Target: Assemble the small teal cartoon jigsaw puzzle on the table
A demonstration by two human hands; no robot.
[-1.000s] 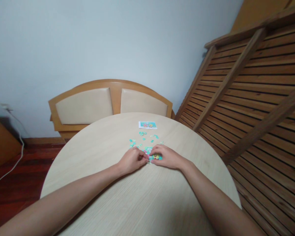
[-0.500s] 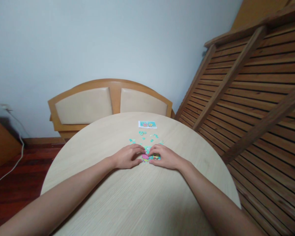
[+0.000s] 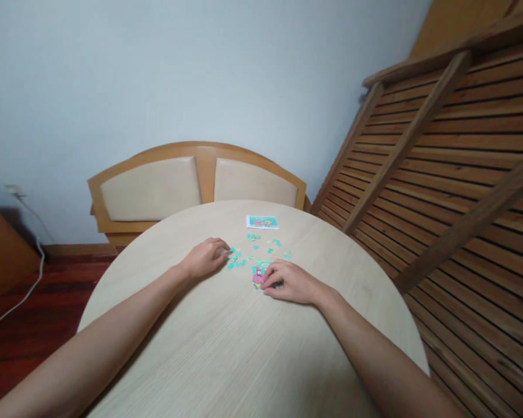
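A partly joined jigsaw puzzle (image 3: 258, 277) with a pink figure and turquoise parts lies flat on the round table. My right hand (image 3: 290, 281) rests over its right side, thumb and fingers curled in against it and covering part of the picture. Farther left, my left hand (image 3: 207, 256) is at the edge of a group of loose turquoise puzzle pieces (image 3: 236, 263). Its fingers are bent a little, thumb apart from them, fingertips beside the nearest piece; no piece shows in its grasp.
Beyond the hands lie more loose pieces (image 3: 253, 237) and a small picture card (image 3: 262, 222) on the pale wooden table (image 3: 226, 348). A padded headboard (image 3: 152, 188) stands behind the table, and a slatted wooden frame (image 3: 453, 151) leans at the right.
My left hand has moved away from the puzzle, left and farther out, to the loose pieces. My right hand stays at the puzzle, its fingertips slightly lower and closer together.
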